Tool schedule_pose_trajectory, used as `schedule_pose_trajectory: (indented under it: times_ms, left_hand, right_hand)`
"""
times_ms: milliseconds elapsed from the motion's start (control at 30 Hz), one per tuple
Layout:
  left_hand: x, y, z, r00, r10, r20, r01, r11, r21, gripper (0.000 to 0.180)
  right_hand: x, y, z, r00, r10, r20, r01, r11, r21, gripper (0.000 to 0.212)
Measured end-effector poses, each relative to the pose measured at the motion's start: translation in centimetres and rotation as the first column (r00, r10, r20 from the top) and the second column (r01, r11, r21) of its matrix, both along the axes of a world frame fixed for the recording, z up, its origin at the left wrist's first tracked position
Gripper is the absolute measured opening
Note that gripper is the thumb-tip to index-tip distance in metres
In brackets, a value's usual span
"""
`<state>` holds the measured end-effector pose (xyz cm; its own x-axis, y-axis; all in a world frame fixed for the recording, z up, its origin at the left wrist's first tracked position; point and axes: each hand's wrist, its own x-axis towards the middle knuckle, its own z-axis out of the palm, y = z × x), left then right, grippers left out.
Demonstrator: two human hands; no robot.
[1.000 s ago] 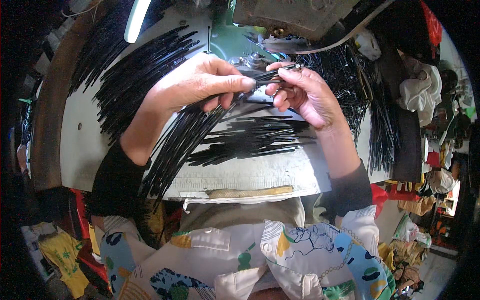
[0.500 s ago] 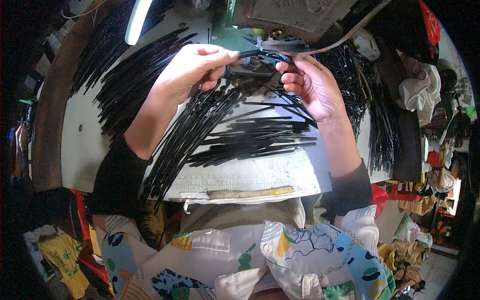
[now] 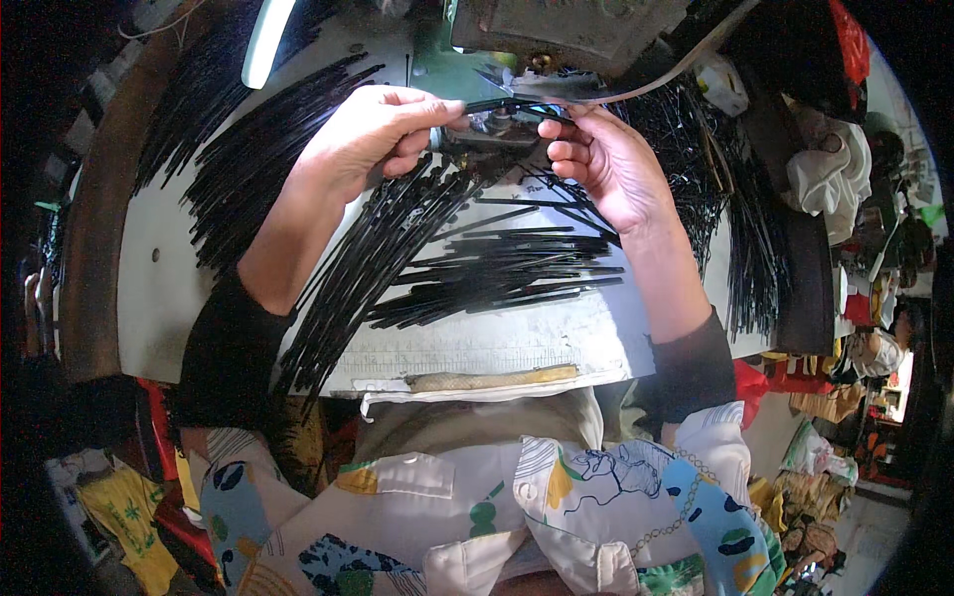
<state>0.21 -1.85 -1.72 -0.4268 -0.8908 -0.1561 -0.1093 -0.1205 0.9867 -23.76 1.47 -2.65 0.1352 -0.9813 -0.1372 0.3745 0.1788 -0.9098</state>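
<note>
A thin black strip [image 3: 512, 102] runs between my two hands, just in front of a machine head [image 3: 566, 40] at the far middle of the table. My left hand [image 3: 373, 134] is closed, its thumb and forefinger pinching the strip's left end. The right end sits between the thumb and fingers of my right hand [image 3: 616, 174], whose other fingers curl loosely. A slanting bundle of black strips [image 3: 373, 258] lies below my left hand. More loose black strips [image 3: 507, 268] lie crosswise between my forearms.
Further black strips [image 3: 268, 149] are heaped at the far left. A tangled black pile [image 3: 696, 159] lies to the right, beside a white cloth [image 3: 830, 169]. A lit tube lamp [image 3: 268, 45] hangs at the far left. Ruler marks line the white table's [image 3: 164, 308] near edge.
Both hands have shifted very slightly left, still holding the strip. More of the strip shows between them now, gently bowed. The loose strips on the table look unchanged.
</note>
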Motion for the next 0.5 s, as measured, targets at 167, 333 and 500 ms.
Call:
schedule_pose_trajectory:
  times_ms: [167, 333, 500]
  left_hand:
    - [0.15, -0.21, 0.37, 1.0, -0.021, -0.001, 0.021, 0.999, 0.027, 0.023]
    - [0.09, 0.15, 0.2, 1.0, -0.019, 0.014, 0.021, 0.99, -0.14, 0.026]
    - [0.53, 0.16, 0.35, 0.999, -0.045, 0.03, 0.049, 0.987, -0.154, 0.026]
  right_hand:
    - [-0.55, -0.34, -0.23, 0.997, 0.033, 0.069, -0.033, 0.999, -0.006, 0.026]
    - [-0.48, -0.44, -0.24, 0.997, 0.051, 0.065, -0.048, 0.997, -0.058, 0.025]
    - [-0.77, -0.06, 0.32, 1.0, 0.013, 0.009, -0.012, 0.996, -0.094, 0.022]
